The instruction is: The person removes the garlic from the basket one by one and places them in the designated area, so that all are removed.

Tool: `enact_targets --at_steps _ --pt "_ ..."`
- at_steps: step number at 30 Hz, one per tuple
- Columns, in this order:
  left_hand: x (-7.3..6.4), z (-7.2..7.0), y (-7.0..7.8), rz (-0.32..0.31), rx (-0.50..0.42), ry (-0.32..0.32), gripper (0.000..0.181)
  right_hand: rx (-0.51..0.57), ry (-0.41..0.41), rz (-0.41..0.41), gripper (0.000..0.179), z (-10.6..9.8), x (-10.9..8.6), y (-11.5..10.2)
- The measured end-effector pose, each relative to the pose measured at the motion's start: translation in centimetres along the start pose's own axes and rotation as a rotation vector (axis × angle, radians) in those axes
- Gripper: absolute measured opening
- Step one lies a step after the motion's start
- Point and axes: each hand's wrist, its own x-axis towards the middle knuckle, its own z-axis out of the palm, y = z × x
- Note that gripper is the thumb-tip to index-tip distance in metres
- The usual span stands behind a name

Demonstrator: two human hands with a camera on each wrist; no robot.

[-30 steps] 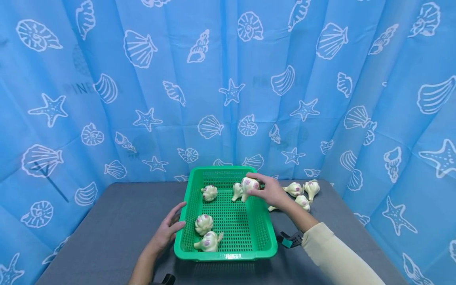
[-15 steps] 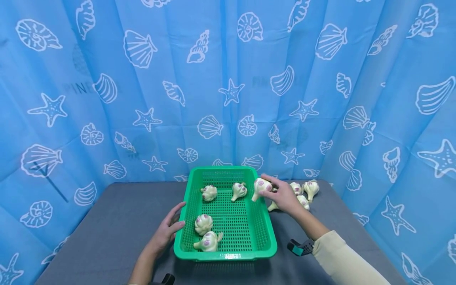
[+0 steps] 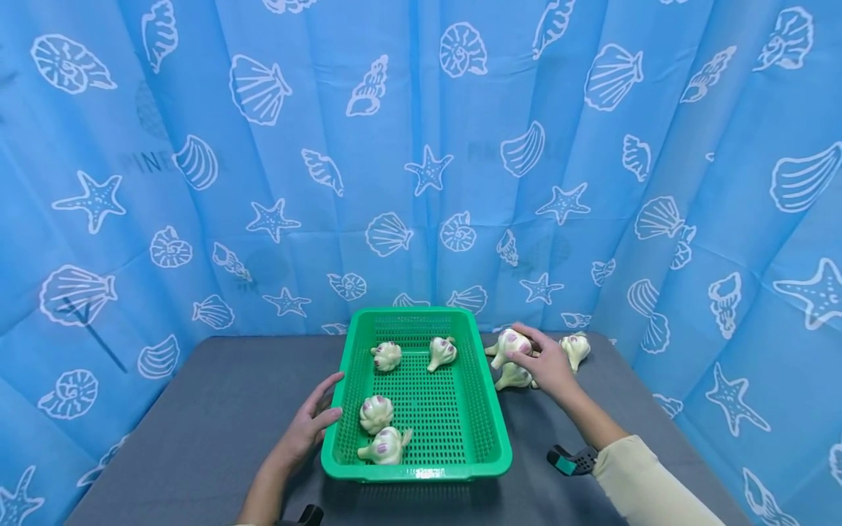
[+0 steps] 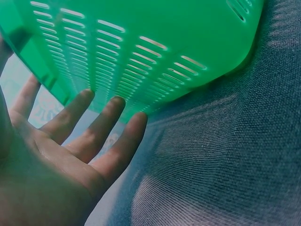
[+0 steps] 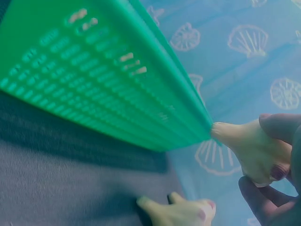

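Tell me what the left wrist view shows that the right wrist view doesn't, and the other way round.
Only the left wrist view shows the left hand, its fingers spread at the basket's slotted side.

Only the right wrist view shows the right hand gripping a garlic bulb, stem toward the basket's rim, with more garlic lower down, outside the basket.

Both share the green basket, the grey tabletop and the blue curtain, though the left wrist view gets just a small part of the curtain.

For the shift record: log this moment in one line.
left hand: touches green basket | right hand: grips garlic bulb beside basket | inside basket: four more bulbs
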Motion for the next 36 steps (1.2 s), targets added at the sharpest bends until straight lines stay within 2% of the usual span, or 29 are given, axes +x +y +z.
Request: enact_targets --at_steps 5,11,16,29,36 --pt "0.0 0.0 0.0 0.008 0.006 -0.004 0.063 -0.019 0.047 0.044 0.056 -0.6 -0.3 0.9" --pt "0.0 0.0 0.0 0.008 0.009 -0.003 0.064 -0.047 0.105 0.028 0.055 -1.1 -0.3 2.1" --pt "0.0 0.0 0.0 0.013 0.005 -0.018 0.064 -0.097 0.15 0.058 0.054 -1.7 -0.4 2.8" --pt "0.0 -0.2 -0.2 0.004 0.004 -0.004 0.063 -0.101 0.213 0.166 0.055 -2.9 -0.1 4.7" --pt "0.1 -0.2 -0.2 0.015 0.0 -0.026 0.063 -0.095 0.273 0.209 0.056 -3.8 -0.1 5.8"
